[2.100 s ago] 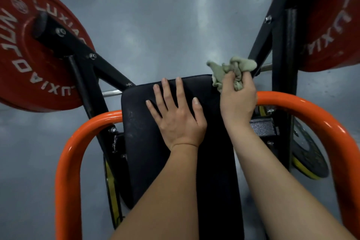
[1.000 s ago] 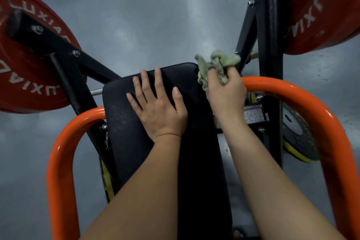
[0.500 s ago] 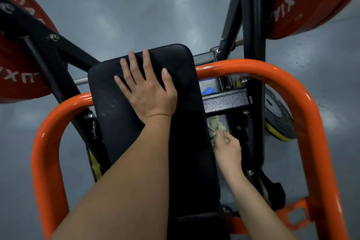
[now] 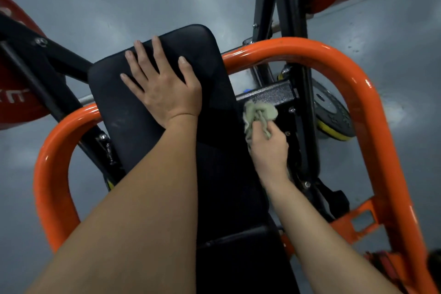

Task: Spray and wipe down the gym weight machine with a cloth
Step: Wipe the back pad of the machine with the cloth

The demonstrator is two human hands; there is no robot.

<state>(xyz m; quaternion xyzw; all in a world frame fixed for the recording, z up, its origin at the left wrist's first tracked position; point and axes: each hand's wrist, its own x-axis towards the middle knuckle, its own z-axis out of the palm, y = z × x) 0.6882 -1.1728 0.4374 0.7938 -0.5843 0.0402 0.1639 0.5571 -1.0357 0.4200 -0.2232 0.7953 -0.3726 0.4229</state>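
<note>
A person's left hand [image 4: 164, 88] lies flat, fingers spread, on the black pad [image 4: 128, 117] of a weight machine, while the right hand [image 4: 269, 148] pinches a bunched green cloth [image 4: 259, 112] beside the pad, seemingly touching a black metal bar [image 4: 265, 96], where short, firm strokes should clean best.

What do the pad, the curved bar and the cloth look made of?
The pad: black vinyl or faux leather over padding, probably; matte, rounded corners, faint scuffs. The curved bar: likely steel tube; glossy orange paint with bright highlights. The cloth: soft fabric, weave unclear; pale green, bunched in folds in the right hand.
</note>
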